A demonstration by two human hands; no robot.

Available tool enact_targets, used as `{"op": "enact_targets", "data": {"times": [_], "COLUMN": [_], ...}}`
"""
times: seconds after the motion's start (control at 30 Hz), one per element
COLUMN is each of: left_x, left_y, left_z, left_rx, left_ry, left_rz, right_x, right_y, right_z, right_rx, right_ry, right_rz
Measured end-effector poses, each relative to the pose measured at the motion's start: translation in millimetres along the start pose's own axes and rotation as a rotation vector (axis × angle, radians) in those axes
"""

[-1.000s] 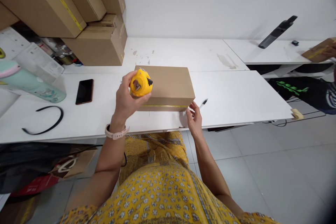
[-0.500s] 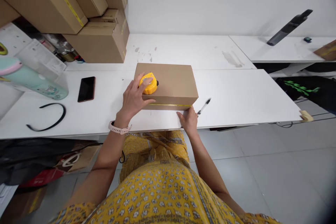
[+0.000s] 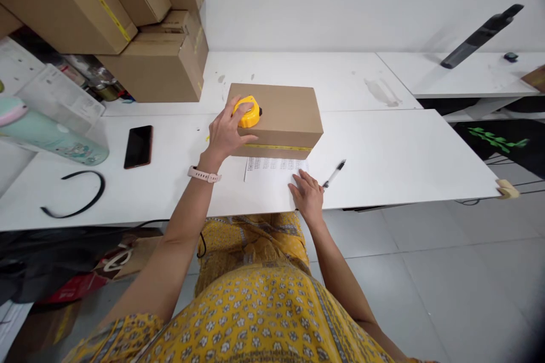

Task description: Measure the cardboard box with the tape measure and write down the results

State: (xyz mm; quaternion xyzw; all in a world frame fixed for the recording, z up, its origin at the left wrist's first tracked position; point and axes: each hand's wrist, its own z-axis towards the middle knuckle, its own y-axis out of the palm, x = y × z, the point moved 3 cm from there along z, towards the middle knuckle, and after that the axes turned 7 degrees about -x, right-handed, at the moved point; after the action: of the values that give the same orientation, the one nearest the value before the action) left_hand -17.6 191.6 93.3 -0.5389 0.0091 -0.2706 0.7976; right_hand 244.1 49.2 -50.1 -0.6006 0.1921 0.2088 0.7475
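A closed brown cardboard box (image 3: 285, 116) lies on the white table (image 3: 383, 153), with a strip of yellow tape along its near edge. My left hand (image 3: 225, 133) grips a yellow tape measure (image 3: 248, 112) that rests on the box's left end. A printed sheet of paper (image 3: 272, 173) lies on the table just in front of the box. My right hand (image 3: 307, 195) rests flat on that sheet's right part, fingers spread. A black and white pen (image 3: 334, 174) lies just right of that hand.
A black phone (image 3: 138, 146), a black curved band (image 3: 72, 195) and a mint green bottle (image 3: 51, 139) lie at the left. Large cardboard boxes (image 3: 157, 62) are stacked at the back left. A dark handheld device (image 3: 481, 37) leans on the far right table.
My left hand set the tape measure down on the box and pushed the box away from me. A printed sheet came into view in front of it, and my right hand moved onto it.
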Motion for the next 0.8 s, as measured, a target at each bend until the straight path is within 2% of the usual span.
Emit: {"op": "enact_targets", "data": {"times": [0.07,0.13,0.2,0.27,0.3,0.33,0.43,0.53,0.67,0.73,0.8], "left_x": [1.3,8.0,18.8,31.4,38.0,44.2,56.4,62.4,83.4,100.9,118.1], "left_y": [1.1,-1.7,-3.6,1.9,8.9,19.0,54.9,77.7,82.3,81.8,83.1], "left_z": [9.5,6.6,-12.7,-46.8,-67.1,-87.7,-144.0,-181.2,-202.9,-207.3,-209.1], "left_rx": [0.000,0.051,0.150,0.236,0.239,0.190,-0.060,-0.242,-0.341,-0.366,-0.397], "left_ry": [0.034,0.057,0.054,0.039,0.045,0.057,0.058,0.049,0.069,0.072,0.068], "left_rz": [-0.026,-0.043,-0.065,-0.100,-0.121,-0.132,-0.070,-0.004,0.034,0.075,0.111], "right_x": [-1.3,-3.6,-5.8,-7.0,-7.1,-7.1,-7.5,-8.1,3.0,19.9,41.4], "right_y": [-0.4,-1.4,-2.6,-3.8,-4.4,-5.0,-7.9,-14.2,-31.2,-44.1,-57.1], "right_z": [-1.6,-3.6,-4.9,-5.1,-5.1,-5.1,-8.5,-18.6,-30.3,-27.6,-18.4], "right_rx": [0.031,0.069,0.094,0.107,0.112,0.118,0.129,0.127,0.117,0.182,0.283], "right_ry": [-0.040,-0.079,-0.115,-0.142,-0.152,-0.160,-0.180,-0.198,-0.188,-0.051,0.167], "right_rz": [-0.027,-0.054,-0.084,-0.115,-0.129,-0.142,-0.179,-0.218,-0.222,-0.228,-0.258]}}
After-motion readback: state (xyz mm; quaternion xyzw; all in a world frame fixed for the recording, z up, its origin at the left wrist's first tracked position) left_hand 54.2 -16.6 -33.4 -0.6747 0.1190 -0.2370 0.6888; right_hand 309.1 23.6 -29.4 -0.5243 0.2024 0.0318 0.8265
